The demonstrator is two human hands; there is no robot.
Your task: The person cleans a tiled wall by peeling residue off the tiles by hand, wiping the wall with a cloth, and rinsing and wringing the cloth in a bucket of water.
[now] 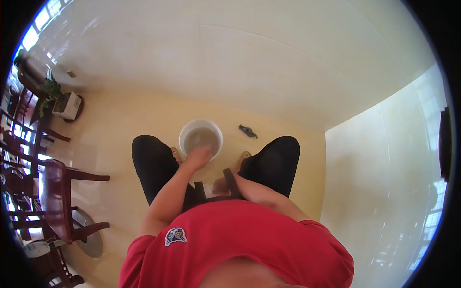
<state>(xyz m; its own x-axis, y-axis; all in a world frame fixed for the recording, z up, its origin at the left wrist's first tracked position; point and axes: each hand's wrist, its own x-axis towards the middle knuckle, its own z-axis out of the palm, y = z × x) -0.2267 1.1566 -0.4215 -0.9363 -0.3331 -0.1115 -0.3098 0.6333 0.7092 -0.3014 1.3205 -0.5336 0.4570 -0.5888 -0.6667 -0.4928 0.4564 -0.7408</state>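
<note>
A white bucket (183, 135) of cloudy, greyish-brown water stands on the floor between my feet. My left hand (200, 156) is at its near rim, over the water, with the fingers curled. Whatever those fingers hold, if anything, is hidden. Low between my thighs is my right hand (220, 186), blurred and partly covered. A dark strip (230, 181) crosses in front of my right wrist. Beside the hand lies a whitish patch (209, 190), with another dark piece (199, 190) to its left. I cannot make out what these are.
A small dark crumpled item (248, 131) lies on the floor right of the bucket. Dark wooden chairs (56, 199) stand at the left, with a potted plant (67, 105) behind them. Pale shiny walls (269, 62) rise ahead and on the right.
</note>
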